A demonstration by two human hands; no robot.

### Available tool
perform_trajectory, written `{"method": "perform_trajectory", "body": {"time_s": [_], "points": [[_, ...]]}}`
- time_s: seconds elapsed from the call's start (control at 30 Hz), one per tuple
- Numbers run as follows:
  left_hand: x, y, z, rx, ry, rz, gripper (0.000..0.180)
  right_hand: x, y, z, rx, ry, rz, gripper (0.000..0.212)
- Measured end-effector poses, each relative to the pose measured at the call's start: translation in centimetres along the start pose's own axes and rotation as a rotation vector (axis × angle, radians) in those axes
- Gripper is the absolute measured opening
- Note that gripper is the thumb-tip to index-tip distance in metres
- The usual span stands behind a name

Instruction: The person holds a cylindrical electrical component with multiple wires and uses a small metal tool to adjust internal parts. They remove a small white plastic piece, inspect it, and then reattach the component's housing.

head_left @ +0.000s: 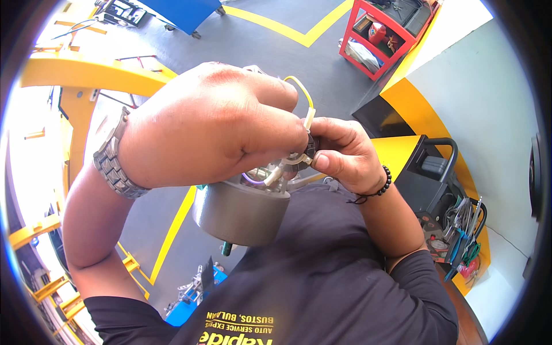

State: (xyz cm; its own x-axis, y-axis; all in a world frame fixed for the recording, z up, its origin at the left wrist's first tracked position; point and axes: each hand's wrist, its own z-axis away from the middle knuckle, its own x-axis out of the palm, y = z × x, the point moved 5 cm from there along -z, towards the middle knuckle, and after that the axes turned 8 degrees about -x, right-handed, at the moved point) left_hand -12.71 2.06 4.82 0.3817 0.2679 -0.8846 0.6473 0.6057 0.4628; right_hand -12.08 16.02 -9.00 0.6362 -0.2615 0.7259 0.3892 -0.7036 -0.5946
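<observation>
My left hand (201, 126), with a metal watch (118, 158) at its wrist, is closed, with its fingers curled over the top of a grey cylindrical part (244, 213). What its fingertips hold is hidden. My right hand (345, 155), wearing a black bead bracelet (384, 183), pinches a small black piece (311, 148) between thumb and fingers. Both hands meet at that piece. A yellow wire (301, 87) with a pale sleeve (309, 119) loops above them. Below, a purple wire (252, 180) and a white connector (273, 175) show at the cylinder's top. A greenish stud (226, 249) sticks out underneath.
A red cart (368, 49) stands at the far right. Nearer on the right is a black tool cart (411, 178) with several hand tools (464, 221). Yellow lift parts (92, 75) rise at the left. A blue cabinet (184, 14) stands far back on the grey floor (270, 37).
</observation>
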Motion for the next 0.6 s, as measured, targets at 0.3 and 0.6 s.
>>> {"method": "perform_trajectory", "body": {"time_s": [0.3, 0.6], "points": [[0.1, 0.9, -0.5, -0.104, 0.054, -0.144, 0.018, -0.7, 0.3, -0.2, 0.063, 0.085, 0.194, 0.042], [0.9, 3.4, 0.1, -0.176, 0.082, -0.293, 0.019, 0.5, 1.7, 0.8, 0.02, 0.137, 0.09, 0.043]]}}
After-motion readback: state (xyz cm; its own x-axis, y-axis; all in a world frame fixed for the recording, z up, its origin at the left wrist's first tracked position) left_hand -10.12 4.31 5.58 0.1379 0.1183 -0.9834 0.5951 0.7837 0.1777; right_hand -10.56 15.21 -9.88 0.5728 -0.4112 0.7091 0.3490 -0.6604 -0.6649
